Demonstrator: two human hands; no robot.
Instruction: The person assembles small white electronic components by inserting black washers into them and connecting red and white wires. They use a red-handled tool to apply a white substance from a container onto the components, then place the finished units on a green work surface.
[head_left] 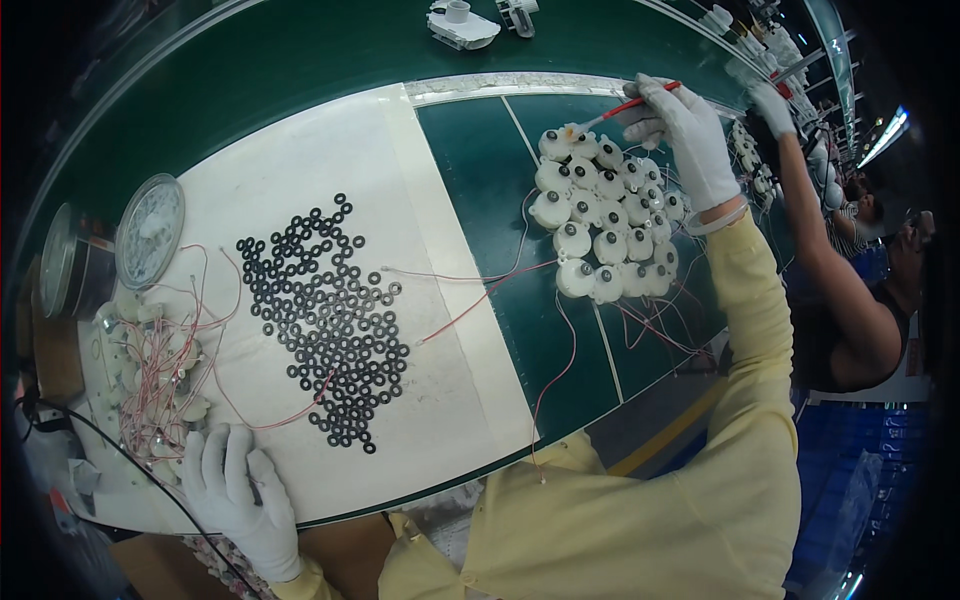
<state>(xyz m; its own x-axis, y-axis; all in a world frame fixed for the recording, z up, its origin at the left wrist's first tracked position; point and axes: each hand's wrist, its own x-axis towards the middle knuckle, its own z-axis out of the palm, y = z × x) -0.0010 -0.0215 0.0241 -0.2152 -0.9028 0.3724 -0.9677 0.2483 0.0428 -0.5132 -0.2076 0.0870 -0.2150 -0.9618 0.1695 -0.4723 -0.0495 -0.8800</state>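
Observation:
My right hand (690, 140), in a white glove, pinches a thin brush (630, 106) with a red handle. Its bristles reach the far left corner of a cluster of round white parts (607, 214), each with a dark centre and some trailing red and white wires. That cluster sits on the green work surface. In a white glove too, my left hand (240, 490) lies at the near left table edge with fingers stretched and apart. Beside its fingertips is a heap of similar white parts with tangled red wires (160, 380). Whether the fingertips touch the heap I cannot tell.
Many small black rings (330, 320) are spread on a white sheet (440, 370) between my hands. A round clear dish (150, 232) with whitish stuff stands far left, beside a dark tub (78, 265). White housings (463, 27) lie at the back. A co-worker (840, 290) works at the right.

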